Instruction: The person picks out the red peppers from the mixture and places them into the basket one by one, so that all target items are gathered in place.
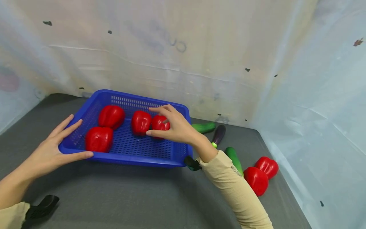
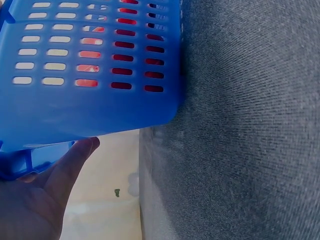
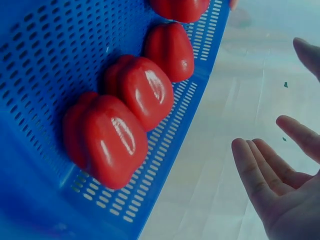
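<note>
A blue perforated basket [image 1: 143,159] holds several red bell peppers, among them a front-left one [image 1: 98,139] and a right one [image 1: 161,122]. My left hand [image 1: 54,152] spans the basket's front-left corner, thumb along the front rim and fingers extended at the left rim. In the left wrist view, a finger touches near the underside of the rim. My right hand [image 1: 178,127] hovers over the basket's right side, partly covering the right pepper, thumb and fingers apart. Nothing is between its fingers in the right wrist view, where the peppers [image 3: 112,142] lie clear of the hand [image 3: 285,190].
Two more red bell peppers [image 1: 256,180] lie together at the table's right. Between them and the basket are a green cucumber [image 1: 233,159], another green vegetable [image 1: 204,127] and a dark eggplant [image 1: 219,134]. Pale plastic sheeting [image 1: 214,47] walls the grey table [image 1: 137,197].
</note>
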Tool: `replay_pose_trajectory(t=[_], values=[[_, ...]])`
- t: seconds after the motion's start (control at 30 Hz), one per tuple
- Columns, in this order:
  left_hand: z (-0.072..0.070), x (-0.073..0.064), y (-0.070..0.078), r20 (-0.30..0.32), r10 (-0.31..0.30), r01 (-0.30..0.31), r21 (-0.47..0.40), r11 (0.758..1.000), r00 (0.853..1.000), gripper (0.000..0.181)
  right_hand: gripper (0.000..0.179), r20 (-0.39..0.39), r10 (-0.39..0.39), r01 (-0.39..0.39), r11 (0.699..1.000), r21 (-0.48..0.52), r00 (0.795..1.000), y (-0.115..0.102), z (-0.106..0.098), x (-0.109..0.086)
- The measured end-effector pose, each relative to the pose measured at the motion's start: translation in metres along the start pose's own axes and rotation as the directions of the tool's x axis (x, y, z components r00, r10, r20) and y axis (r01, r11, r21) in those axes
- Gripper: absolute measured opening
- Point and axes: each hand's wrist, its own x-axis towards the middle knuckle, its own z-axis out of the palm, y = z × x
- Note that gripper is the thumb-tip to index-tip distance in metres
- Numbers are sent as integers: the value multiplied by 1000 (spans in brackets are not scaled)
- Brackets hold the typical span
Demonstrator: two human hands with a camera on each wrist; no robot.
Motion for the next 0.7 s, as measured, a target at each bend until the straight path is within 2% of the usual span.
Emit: replay_pose_trajectory(t=[0.7], values=[[1,0,0,-13,13,-13,5,1000,1000,106,65,-25,89,-89,996,10,996,32,-5,-35]])
